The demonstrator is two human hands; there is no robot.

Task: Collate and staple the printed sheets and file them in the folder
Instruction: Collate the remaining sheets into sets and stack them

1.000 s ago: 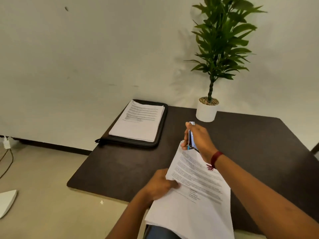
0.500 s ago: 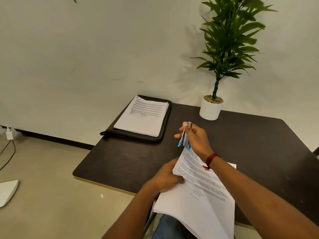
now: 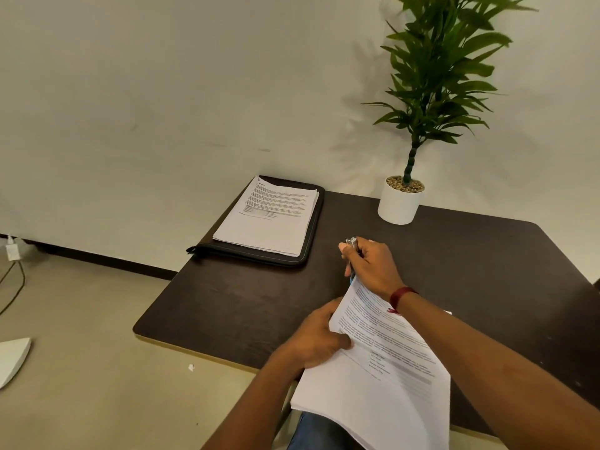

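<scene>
One dark table (image 3: 454,254) sits under both hands, with a potted plant (image 3: 401,206) beyond the right hand. A black folder (image 3: 312,235) lies ahead of the left hand with a stack of printed pages (image 3: 269,219) on top. Closer in, the left hand (image 3: 315,339) pinches the sheaf of sheets (image 3: 383,384) by its left edge, and the right hand (image 3: 373,267) is wrapped around a small stapler (image 3: 352,243) at the sheaf's top corner.

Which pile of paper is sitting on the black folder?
The far pile, lying flat and untouched; the near pile is gripped by the left hand.
</scene>
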